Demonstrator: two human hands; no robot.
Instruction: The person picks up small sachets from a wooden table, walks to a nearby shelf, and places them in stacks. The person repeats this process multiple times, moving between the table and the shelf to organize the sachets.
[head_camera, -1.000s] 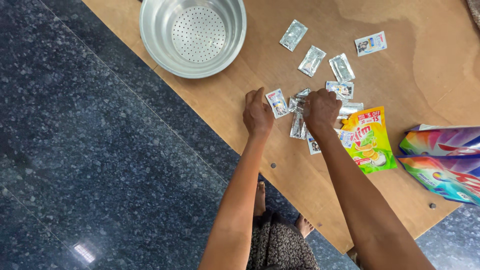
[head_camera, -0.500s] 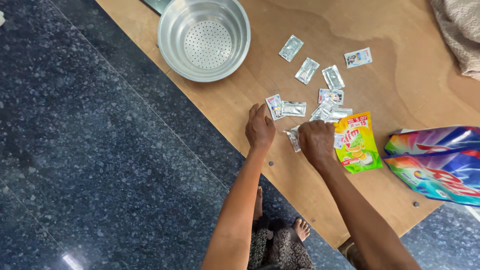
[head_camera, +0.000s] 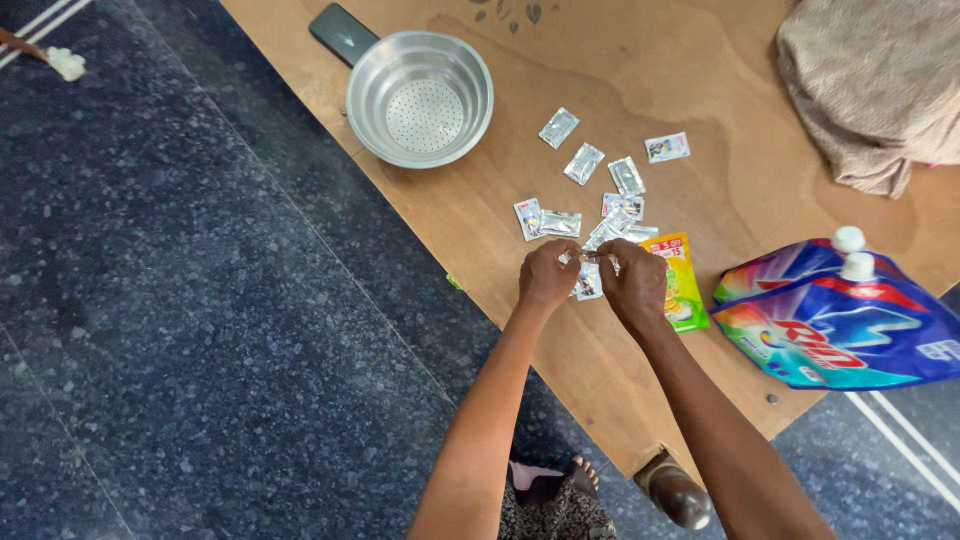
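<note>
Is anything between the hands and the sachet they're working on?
No. The left hand and right hand both pinch the sachet directly, above the table. Other sachets lie beyond, apart.

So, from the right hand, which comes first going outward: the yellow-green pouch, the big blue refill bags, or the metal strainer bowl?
1. Yellow-green pouch: right beside the right hand, on its outer side.
2. Big blue refill bags: further right, at the table edge.
3. Metal strainer bowl: farthest, up and to the left.
</note>
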